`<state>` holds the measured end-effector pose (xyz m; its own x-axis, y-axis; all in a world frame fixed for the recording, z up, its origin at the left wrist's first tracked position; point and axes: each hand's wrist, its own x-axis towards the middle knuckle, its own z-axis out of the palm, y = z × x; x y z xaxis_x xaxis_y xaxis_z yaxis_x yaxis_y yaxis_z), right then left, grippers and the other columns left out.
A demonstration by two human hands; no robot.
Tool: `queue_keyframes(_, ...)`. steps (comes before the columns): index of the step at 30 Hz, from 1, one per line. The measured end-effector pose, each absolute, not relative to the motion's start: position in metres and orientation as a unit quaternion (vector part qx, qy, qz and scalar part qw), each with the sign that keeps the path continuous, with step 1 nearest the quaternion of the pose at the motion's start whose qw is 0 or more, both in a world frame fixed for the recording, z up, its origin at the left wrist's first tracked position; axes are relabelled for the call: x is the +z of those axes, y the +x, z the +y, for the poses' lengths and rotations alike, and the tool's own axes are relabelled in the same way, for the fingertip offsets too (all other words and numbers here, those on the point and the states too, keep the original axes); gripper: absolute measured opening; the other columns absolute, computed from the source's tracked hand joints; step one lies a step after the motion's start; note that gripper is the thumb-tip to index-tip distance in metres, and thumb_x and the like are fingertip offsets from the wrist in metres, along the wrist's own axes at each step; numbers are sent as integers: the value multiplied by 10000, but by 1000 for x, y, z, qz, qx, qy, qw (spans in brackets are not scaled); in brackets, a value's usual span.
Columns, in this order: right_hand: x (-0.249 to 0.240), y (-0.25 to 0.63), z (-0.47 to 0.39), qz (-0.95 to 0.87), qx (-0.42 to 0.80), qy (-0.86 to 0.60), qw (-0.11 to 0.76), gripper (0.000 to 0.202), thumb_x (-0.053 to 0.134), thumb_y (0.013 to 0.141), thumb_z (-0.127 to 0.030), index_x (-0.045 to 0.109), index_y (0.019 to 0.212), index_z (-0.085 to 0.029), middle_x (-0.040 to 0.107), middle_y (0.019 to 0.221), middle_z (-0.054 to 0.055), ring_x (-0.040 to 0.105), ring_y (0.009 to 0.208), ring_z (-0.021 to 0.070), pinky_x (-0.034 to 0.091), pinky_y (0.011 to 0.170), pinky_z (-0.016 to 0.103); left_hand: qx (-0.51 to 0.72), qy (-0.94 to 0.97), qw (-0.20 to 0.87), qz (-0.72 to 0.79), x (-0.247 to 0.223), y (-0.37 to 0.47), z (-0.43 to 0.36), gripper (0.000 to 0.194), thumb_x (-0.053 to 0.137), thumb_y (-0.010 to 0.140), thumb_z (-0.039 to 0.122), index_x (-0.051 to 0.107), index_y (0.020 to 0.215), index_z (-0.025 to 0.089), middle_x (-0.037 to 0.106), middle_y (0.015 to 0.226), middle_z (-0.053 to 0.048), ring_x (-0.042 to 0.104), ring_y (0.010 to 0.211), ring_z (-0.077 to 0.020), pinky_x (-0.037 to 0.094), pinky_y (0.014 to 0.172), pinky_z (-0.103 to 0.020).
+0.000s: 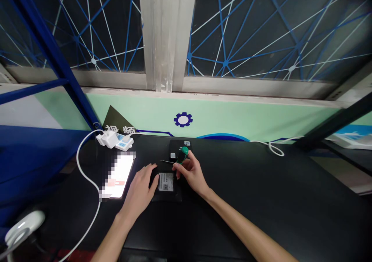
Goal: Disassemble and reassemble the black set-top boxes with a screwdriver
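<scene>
My right hand (194, 173) grips a screwdriver (183, 154) with a green and black handle. Its thin metal shaft points left, roughly level, above the table. Below the shaft lies a flat, dark rectangular device (166, 182) with a white printed label; its exact kind I cannot make out. My left hand (141, 186) rests at the device's left side, thumb and fingers apart, the thumb at or very near its edge. Just behind the screwdriver is a second flat black piece (174, 147) with small white stickers, partly covered by the handle and my right hand.
A lit phone or tablet (122, 176) lies left of my left hand. Behind it sit a power strip (124, 142) and white charger (107, 138). A white cable (97, 192) loops down the left side. The black table (247, 188) meets a green wall panel (217, 114).
</scene>
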<state>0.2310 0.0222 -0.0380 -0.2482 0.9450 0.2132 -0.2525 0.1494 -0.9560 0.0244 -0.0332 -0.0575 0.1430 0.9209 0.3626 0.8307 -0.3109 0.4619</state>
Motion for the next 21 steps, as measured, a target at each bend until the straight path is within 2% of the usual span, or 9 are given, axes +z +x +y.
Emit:
queue_keyframes(6,-31,234,20,-570,567,-303,510,305,686,883,-481,559,904,-204,679,773,19,577,540,119,516,493,250,306,751,74,580,-54,26,-33,329,429,1028,358,537,1310,227,651,1292,-99,604,1225,-275,511,1024,-466)
queue_keyframes(11,-33,234,20,-584,571,-294,497,346,606,929,-518,634,1041,-193,620,800,12,534,548,102,495,500,243,306,754,70,577,-57,25,-32,333,428,1028,361,538,1313,228,651,1294,-98,605,1225,-271,513,1025,-463)
queue_keyframes(17,-37,232,21,-560,568,-321,511,423,779,796,-465,566,1076,-230,645,710,-32,527,500,106,472,476,234,293,752,79,585,-58,25,-33,342,407,1038,360,517,1331,221,632,1320,-104,582,1252,-274,497,1046,-472)
queue_keyframes(21,-36,233,23,-547,581,-320,510,406,776,804,-453,537,1040,-225,704,706,-6,549,489,113,464,472,232,295,750,81,586,-55,26,-34,339,416,1035,361,525,1323,216,636,1315,-105,588,1244,-277,508,1034,-463)
